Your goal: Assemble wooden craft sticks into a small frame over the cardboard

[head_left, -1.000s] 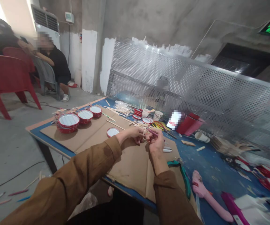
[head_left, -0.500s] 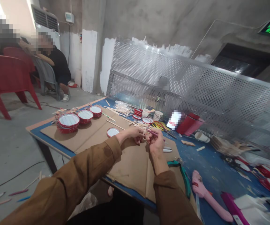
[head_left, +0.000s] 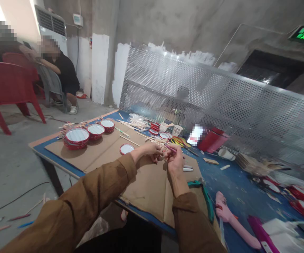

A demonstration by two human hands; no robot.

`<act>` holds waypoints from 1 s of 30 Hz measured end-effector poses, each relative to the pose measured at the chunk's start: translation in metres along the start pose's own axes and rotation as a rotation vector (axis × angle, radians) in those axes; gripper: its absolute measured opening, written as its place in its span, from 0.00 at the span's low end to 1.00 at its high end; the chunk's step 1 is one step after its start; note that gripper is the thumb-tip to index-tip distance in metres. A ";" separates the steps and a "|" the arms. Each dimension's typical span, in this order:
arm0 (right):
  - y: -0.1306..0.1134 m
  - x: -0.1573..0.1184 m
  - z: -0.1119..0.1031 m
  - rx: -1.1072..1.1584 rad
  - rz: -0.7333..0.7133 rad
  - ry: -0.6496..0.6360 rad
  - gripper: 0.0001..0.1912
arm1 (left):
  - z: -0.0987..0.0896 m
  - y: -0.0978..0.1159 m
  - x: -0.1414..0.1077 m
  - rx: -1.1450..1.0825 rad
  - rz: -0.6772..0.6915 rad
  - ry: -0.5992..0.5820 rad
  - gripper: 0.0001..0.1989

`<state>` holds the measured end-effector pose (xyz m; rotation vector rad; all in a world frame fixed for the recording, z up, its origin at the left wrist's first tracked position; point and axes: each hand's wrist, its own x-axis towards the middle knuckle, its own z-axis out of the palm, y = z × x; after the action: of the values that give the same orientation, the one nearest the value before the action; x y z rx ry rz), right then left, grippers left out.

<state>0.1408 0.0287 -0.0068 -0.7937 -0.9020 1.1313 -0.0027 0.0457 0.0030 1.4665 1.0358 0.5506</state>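
Well, at the far left a red plastic chair (head_left: 6, 82) is standing on the concrete floor, and a person in black (head_left: 67, 75) is sitting just beyond it on a grey chair. On my table, a sheet of brown cardboard (head_left: 99, 147) is lying over the blue tabletop (head_left: 236, 189), carrying a stack of red-rimmed round discs (head_left: 76, 136) with two smaller stacks (head_left: 96, 130) beside it, and a single disc (head_left: 127, 149) is lying close to my left hand (head_left: 148, 151). Those left fingers (head_left: 154, 150) are curling together right against my other hand, though I cannot tell what they are gripping. My right hand (head_left: 175, 162) is pinching a slim stick (head_left: 170, 148) with a pinkish end between thumb and fingers, holding it above the far part of the cardboard. Further right, short white rods (head_left: 187, 169) are lying near a teal-handled tool (head_left: 206, 198), a pink object (head_left: 228, 218) is lying on the blue top, and a perforated metal panel (head_left: 220, 102) is standing behind it all.
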 end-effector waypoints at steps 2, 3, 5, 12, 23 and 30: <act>-0.003 -0.003 0.003 0.013 0.013 0.028 0.26 | 0.000 -0.001 0.001 -0.012 0.008 -0.004 0.09; -0.004 -0.004 0.004 0.009 0.011 0.036 0.26 | 0.000 -0.002 0.001 -0.020 0.016 -0.005 0.11; -0.005 -0.005 0.005 -0.030 -0.015 0.043 0.25 | 0.000 -0.002 0.001 -0.040 0.033 -0.011 0.15; -0.005 -0.010 0.002 -0.234 -0.062 0.007 0.28 | 0.000 -0.002 0.000 -0.045 0.026 0.005 0.15; 0.004 0.002 -0.010 -0.176 -0.091 -0.042 0.28 | 0.001 0.002 -0.003 -0.048 0.009 -0.004 0.17; 0.006 0.005 -0.012 -0.205 -0.068 -0.056 0.29 | 0.001 0.000 -0.002 -0.038 0.012 -0.005 0.16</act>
<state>0.1499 0.0337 -0.0165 -0.8945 -1.0971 1.0159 -0.0029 0.0442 0.0036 1.4408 1.0075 0.5721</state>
